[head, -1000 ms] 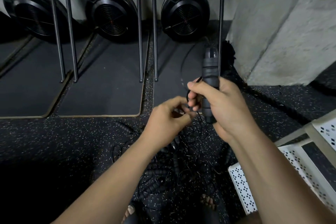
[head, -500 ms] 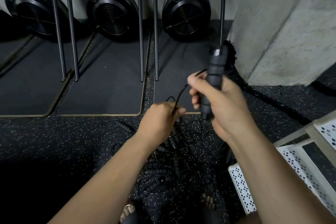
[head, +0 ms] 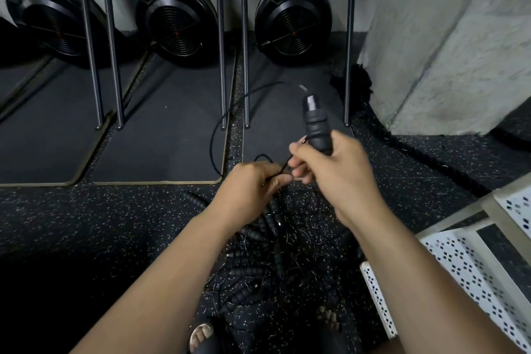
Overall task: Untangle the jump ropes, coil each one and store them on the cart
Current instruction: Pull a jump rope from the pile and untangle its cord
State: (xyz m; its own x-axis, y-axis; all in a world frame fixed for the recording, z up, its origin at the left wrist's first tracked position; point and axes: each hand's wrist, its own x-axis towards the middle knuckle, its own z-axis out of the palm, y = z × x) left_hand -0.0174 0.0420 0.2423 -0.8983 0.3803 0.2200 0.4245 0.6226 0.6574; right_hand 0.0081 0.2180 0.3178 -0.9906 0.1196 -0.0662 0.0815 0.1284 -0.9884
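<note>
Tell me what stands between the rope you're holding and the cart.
Nothing solid: the handle in the right hand has open space toward the cart. But its cord, pinched by the left hand, seems to run into the tangled pile below.

Seen from a head-worn camera, the person's left hand (head: 250,190) and right hand (head: 336,178) are bare, as are both forearms (head: 161,276), uncovered along their whole visible length from the wrists to the lower edge of the frame. At the bottom, the left foot (head: 201,335) wears a dark open-toed slide (head: 208,350) with a broad, smooth strap crossing just behind the exposed toes. Of the right foot (head: 327,317) only the bare toes show; whatever it wears is lost in deep shadow.
</note>
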